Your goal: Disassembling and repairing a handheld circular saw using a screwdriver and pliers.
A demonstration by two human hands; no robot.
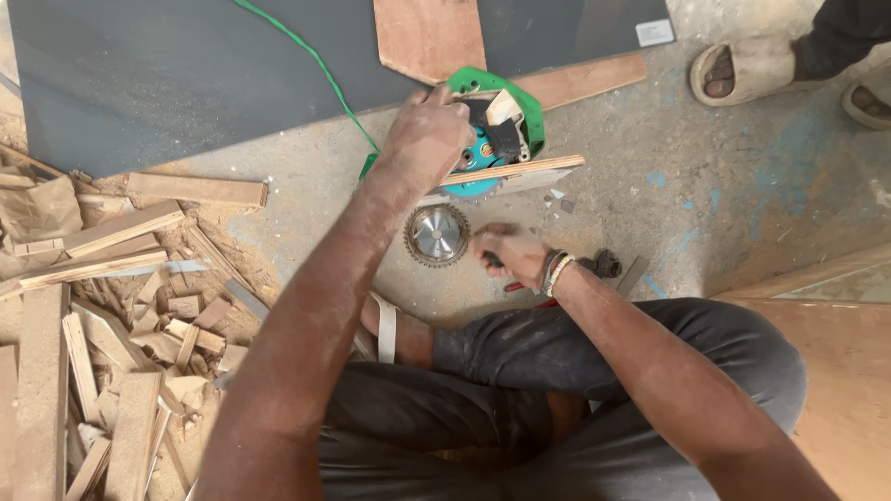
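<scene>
Head view, only one. Two hands in frame, both the person's own. Left hand [425,139] is clamped down over the top of one green circular saw [497,130], fingers curled round its body and guard; the saw lies on the concrete floor [650,213] directly under that grip. One thin wood strip [510,171] runs out from just under the left hand toward the right, lying across the saw's lower edge. One loose toothed saw blade [436,236] lies flat on the floor just below the left hand's grip and just left of the right hand, apart from the saw. Right hand [510,252] is clenched on a dark-handled tool [495,261]; tool's kind and working end not readable, mostly hidden by the fist. One beaded wristband [557,271] behind that grip, on the right wrist. One green cable [316,65] leads off from the saw, up and left past the left hand, over one dark grey sheet [167,74]. One cut plywood panel [429,35] lies beyond the saw, far side of the left grip. Scrap wood pile [111,306] well left of both hands, too many offcuts to count. Another person's two sandalled feet [742,70] far right of the saw, well apart from both grips.
</scene>
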